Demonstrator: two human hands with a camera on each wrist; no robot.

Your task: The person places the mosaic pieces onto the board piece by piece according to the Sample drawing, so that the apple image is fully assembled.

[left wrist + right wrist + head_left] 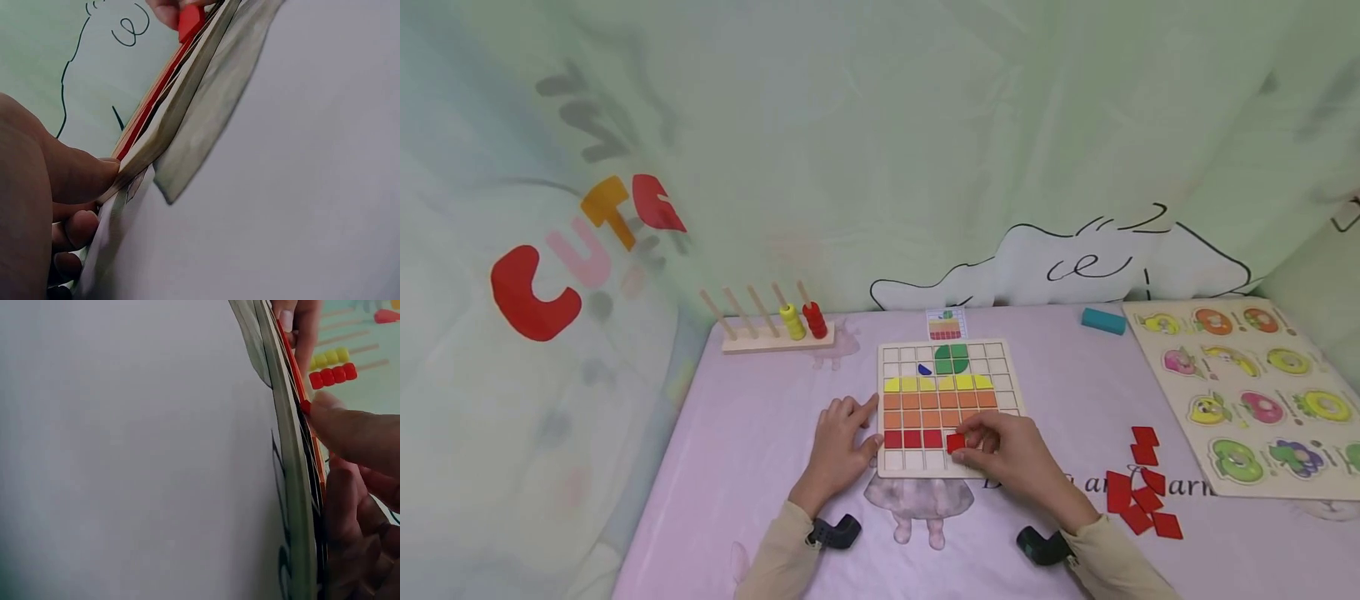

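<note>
A wooden grid board point(1006, 364) lies on the table, bearing rows of yellow, orange point(921, 409) and red square tiles point(912, 439). Green pieces point(951, 360) form a round shape near its top, beside a small blue piece point(924, 369). Between thumb and fingers, my right hand point(1017, 457) pinches a red square tile point(955, 442), over the red row just right of its third tile. The left hand point(837, 443) rests at the board's left edge; in the left wrist view its thumb point(87, 175) touches the corner.
Several loose red tiles point(1118, 492) lie to the right. Behind the board is a small pattern card point(946, 323). A peg stand point(778, 341) with yellow and red beads stands back left. Back right are a teal block point(1103, 321) and a fruit puzzle board point(1285, 488).
</note>
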